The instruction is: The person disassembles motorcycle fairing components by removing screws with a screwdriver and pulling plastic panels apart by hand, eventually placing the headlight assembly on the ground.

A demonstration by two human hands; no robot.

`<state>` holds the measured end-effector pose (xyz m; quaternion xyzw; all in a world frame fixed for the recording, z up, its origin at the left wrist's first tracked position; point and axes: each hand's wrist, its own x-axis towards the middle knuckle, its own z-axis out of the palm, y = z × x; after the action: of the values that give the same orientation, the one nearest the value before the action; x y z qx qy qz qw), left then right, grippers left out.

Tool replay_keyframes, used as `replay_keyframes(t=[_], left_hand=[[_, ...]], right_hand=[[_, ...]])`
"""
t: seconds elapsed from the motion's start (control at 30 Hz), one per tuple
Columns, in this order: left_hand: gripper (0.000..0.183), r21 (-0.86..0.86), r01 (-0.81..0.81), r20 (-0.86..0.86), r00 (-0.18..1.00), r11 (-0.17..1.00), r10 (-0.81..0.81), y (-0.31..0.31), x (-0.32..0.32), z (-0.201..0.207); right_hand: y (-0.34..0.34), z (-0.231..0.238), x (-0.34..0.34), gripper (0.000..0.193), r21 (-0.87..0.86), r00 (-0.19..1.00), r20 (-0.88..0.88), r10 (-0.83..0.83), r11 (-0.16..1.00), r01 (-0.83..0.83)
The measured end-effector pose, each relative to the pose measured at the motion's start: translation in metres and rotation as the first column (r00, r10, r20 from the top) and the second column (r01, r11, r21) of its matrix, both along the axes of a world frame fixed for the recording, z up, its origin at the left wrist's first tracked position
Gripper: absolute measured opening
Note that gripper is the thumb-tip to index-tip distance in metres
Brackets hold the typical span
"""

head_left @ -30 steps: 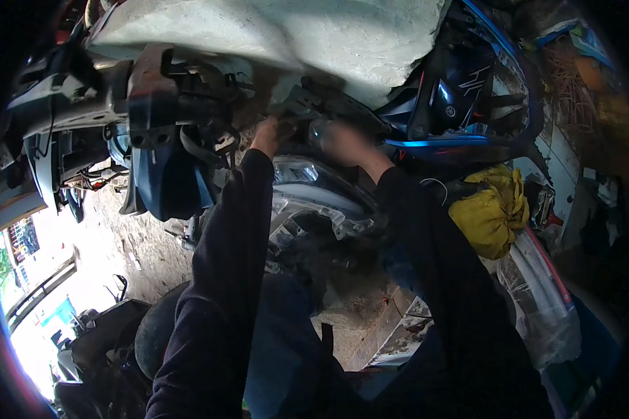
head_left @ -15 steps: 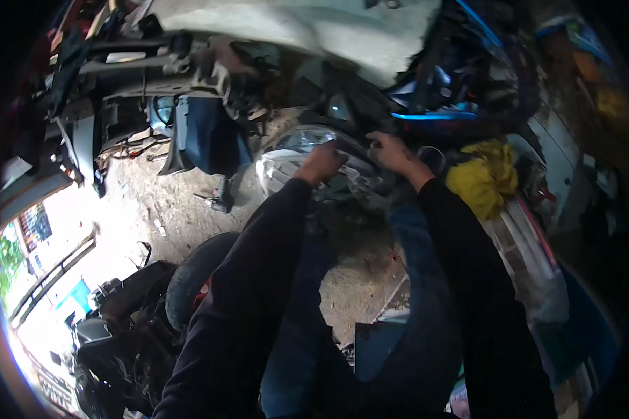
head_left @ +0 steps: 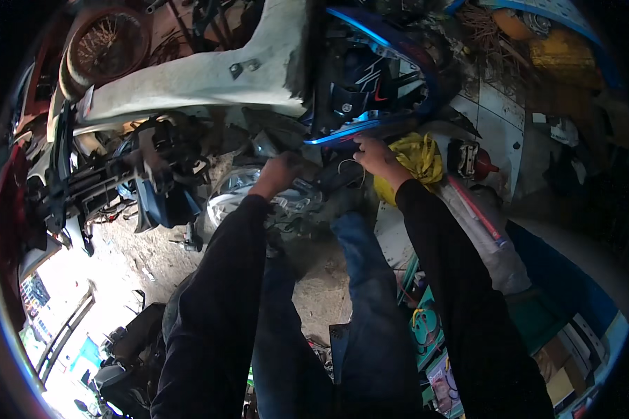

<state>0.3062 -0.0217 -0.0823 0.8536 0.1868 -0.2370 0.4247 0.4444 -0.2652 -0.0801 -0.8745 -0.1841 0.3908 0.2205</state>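
Note:
A clear-lensed motorcycle headlight (head_left: 302, 202) lies on the floor in front of my legs. My left hand (head_left: 279, 174) is at its upper edge with the fingers curled over, the tips partly hidden. My right hand (head_left: 377, 158) is to the right, apart from the headlight, its fingers bent near the lower edge of a blue and black motorcycle fairing (head_left: 356, 130). What is between these fingers, if anything, cannot be made out. Beside this hand a thin pale loop (head_left: 341, 165) shows, and a yellow plastic bag (head_left: 418, 162) sits just right of it.
A large whitish panel (head_left: 189, 91) stretches across the far side. Dark motorcycle parts (head_left: 154, 157) crowd the left, with a spoked wheel (head_left: 108, 42) behind. A motorcycle (head_left: 129, 363) stands at lower left. A red-capped container (head_left: 472, 162) and a clear plastic-wrapped bundle (head_left: 482, 237) are at right.
My view has turned to the right. My right hand has moved away from the headlight toward the blue fairing and yellow bag; my left hand stays at the headlight.

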Motion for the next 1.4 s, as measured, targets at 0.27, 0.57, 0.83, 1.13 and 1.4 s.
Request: replay_keyframes(t=[0.27,0.57,0.83,1.13,1.4], left_hand=[[0.065,0.042,-0.081,-0.099,0.991,0.996,0.085,-0.055,0.146,-0.039],[0.060,0.239,-0.242,0.093,0.970,0.940,0.226,-0.037,0.171,-0.093],[0.049,0.149,-0.170,0.191,0.972,0.974,0.140,-0.059,0.176,-0.046],[0.054,0.182,-0.215,0.328,0.933,0.960,0.146,-0.075,0.164,-0.023],[0.055,0.393,-0.275,0.337,0.931,0.878,0.141,-0.079,0.173,0.001]], right_hand=[[-0.039,-0.025,0.075,0.055,-0.186,0.975,0.168,0.145,0.976,-0.113],[-0.029,-0.035,0.128,0.083,-0.138,0.989,0.001,0.147,0.980,-0.145],[-0.014,-0.031,0.139,0.092,-0.253,0.991,-0.105,0.081,0.962,-0.105],[-0.032,-0.012,0.135,0.061,-0.205,0.988,-0.082,0.130,0.968,-0.144],[-0.027,0.008,0.136,0.037,0.020,0.981,0.190,0.021,0.999,-0.025]])
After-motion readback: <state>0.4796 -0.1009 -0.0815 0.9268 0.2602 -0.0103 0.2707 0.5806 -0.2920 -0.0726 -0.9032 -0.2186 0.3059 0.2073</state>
